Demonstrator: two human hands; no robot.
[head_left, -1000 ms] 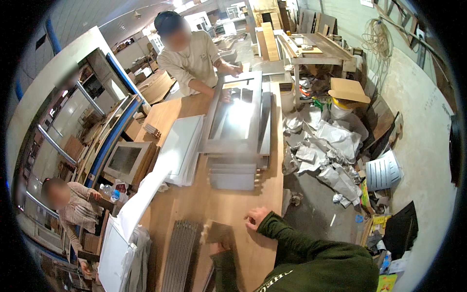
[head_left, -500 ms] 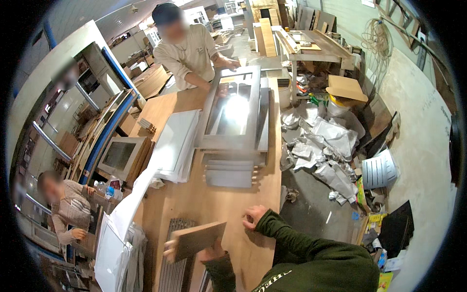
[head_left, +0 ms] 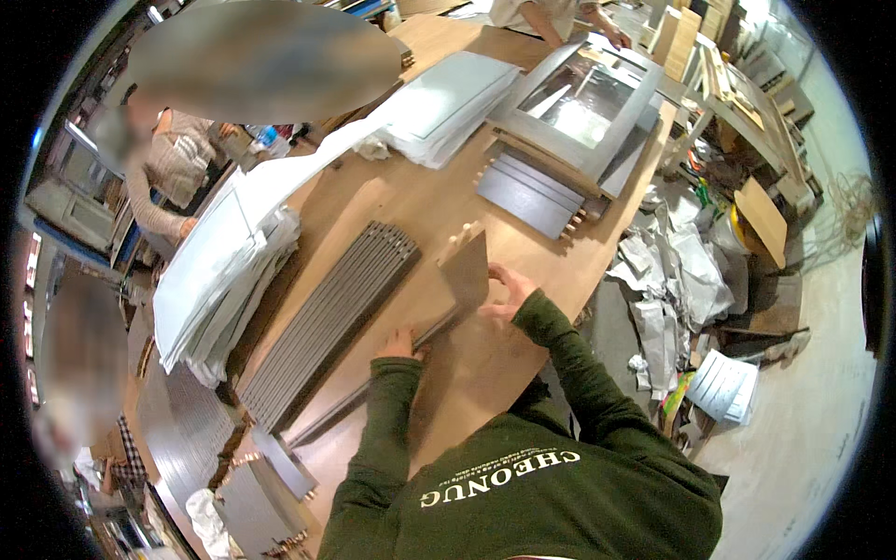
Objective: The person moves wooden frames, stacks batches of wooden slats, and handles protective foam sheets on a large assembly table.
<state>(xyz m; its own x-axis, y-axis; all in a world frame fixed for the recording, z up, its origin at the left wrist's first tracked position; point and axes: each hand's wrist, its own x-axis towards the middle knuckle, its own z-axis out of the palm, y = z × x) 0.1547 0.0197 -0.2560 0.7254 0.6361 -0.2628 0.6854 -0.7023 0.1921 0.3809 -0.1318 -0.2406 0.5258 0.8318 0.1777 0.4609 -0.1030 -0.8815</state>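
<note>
A flat grey-brown board point(head_left: 469, 269) with wooden dowels along one end stands on edge above the wooden table. Its right edge is in my right hand point(head_left: 507, 291), fingers bent round it. Lower left, my left hand point(head_left: 399, 345) lies closed over a long, narrow grey strip point(head_left: 350, 403), whose far end meets the board's lower edge. My left fingertips are partly hidden. Beside this hand lies a row of long grey slats point(head_left: 327, 317) packed side by side.
A stack of wrapped white panels point(head_left: 219, 280) lies left of the slats. Farther off are short doweled boards point(head_left: 530, 194) and a glazed frame point(head_left: 583, 103) near another person's hands. Doweled pieces point(head_left: 257, 513) lie lower left. Crumpled paper point(head_left: 672, 271) covers floor at right.
My head view has turned and shifted toward the near table. The doweled board, held in my left hand before, is now at my right hand. My left hand has moved onto the narrow strip.
</note>
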